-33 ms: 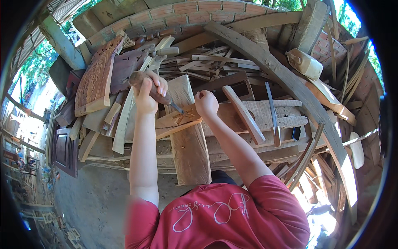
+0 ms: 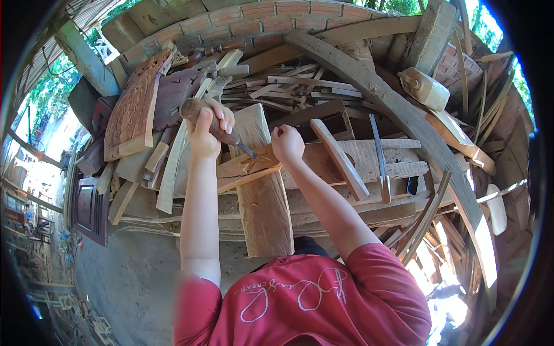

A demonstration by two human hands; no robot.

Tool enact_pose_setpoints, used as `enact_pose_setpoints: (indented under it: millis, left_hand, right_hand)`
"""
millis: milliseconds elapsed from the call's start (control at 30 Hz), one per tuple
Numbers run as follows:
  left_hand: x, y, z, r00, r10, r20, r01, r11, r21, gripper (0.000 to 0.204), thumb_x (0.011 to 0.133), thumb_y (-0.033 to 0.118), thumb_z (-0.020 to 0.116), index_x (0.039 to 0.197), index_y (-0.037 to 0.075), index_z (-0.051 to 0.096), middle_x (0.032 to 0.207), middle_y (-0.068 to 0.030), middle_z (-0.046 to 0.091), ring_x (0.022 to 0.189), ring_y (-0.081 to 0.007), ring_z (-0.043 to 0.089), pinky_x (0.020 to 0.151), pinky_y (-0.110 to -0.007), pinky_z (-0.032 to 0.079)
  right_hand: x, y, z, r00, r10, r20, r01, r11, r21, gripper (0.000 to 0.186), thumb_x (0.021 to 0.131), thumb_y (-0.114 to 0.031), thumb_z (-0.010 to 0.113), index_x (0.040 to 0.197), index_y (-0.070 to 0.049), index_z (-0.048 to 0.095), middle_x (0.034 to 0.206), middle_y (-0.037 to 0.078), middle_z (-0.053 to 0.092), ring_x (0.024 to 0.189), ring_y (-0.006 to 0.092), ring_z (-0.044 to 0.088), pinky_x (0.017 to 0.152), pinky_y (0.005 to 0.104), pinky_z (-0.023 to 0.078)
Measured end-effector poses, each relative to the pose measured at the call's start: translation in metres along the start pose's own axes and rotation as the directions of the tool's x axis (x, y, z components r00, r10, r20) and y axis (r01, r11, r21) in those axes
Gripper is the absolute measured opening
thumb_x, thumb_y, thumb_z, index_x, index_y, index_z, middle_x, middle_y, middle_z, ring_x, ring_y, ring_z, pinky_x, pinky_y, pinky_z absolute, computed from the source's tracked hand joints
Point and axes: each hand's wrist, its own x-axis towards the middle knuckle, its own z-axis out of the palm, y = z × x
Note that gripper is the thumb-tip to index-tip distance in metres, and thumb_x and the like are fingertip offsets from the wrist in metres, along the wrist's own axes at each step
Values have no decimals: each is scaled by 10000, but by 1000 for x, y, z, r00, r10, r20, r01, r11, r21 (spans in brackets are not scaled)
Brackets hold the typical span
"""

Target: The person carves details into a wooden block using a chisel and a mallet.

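My left hand (image 2: 206, 128) is wrapped around the wooden handle of a chisel (image 2: 226, 136). The handle's thick butt sticks out above the thumb, and the metal blade slants down to the right. Its tip meets a narrow piece of wood (image 2: 231, 170), where curled shavings (image 2: 251, 164) lie. This piece rests across a thick, upright-running plank (image 2: 264, 213) that reaches toward my body. At the right end of the narrow piece, my right hand (image 2: 287, 144) is closed in a fist against it. What its fingers hold, if anything, is hidden.
Right of my hands lie a wooden bar (image 2: 339, 160) and a long metal tool with a wooden handle (image 2: 380, 158). A carved panel (image 2: 136, 106) leans at left. Scrap strips (image 2: 311, 82) pile up behind; a heavy curved beam (image 2: 398, 115) and a plastic jug (image 2: 424, 88) are at right.
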Motion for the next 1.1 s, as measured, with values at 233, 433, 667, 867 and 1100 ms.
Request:
enact_pose_setpoints:
  millis: [233, 433, 667, 867, 1100]
  left_hand:
    - [2, -3, -6, 1000, -7, -21, 6, 999, -46, 476, 793, 532, 519, 693, 80, 410, 537, -10, 378, 498, -122, 352, 508, -234, 302]
    - [0, -2, -3, 996, -3, -85, -1, 999, -49, 453, 811, 500, 511, 694, 74, 410, 537, -16, 370, 501, -123, 349, 501, -236, 304]
    - [0, -6, 11, 976, 79, -201, -71, 996, 51, 246, 870, 232, 491, 713, 55, 423, 547, -26, 387, 497, -124, 379, 464, -246, 322]
    - [-1, -9, 39, 952, 127, -279, -65, 973, 221, 153, 835, 71, 541, 705, 35, 468, 536, -22, 451, 466, -101, 422, 437, -234, 341]
    - [3, -24, 43, 905, 261, -335, -67, 867, 494, 199, 804, 72, 604, 653, 42, 478, 520, -11, 481, 450, -80, 460, 431, -217, 354]
  right_hand:
    - [2, 1, 1, 999, 10, 32, -9, 1000, -9, 240, 786, -257, 516, 764, -45, 626, 848, 144, 611, 781, 304, 588, 684, 388, 474]
    - [2, 2, 1, 1000, 1, 8, -1, 1000, 2, 246, 788, -263, 515, 753, -45, 625, 837, 147, 607, 776, 304, 587, 683, 389, 471]
    - [2, 1, -1, 1000, 4, 25, -3, 1000, -18, 252, 791, -269, 510, 745, -45, 616, 830, 142, 605, 767, 308, 585, 677, 395, 469]
    - [2, 0, 0, 999, 15, 46, -14, 999, -31, 261, 795, -278, 508, 750, -42, 608, 836, 138, 604, 775, 309, 583, 680, 397, 466]
    - [2, 3, 1, 999, 7, 40, -7, 1000, -17, 260, 796, -278, 510, 761, -37, 604, 848, 141, 602, 793, 309, 579, 689, 397, 462]
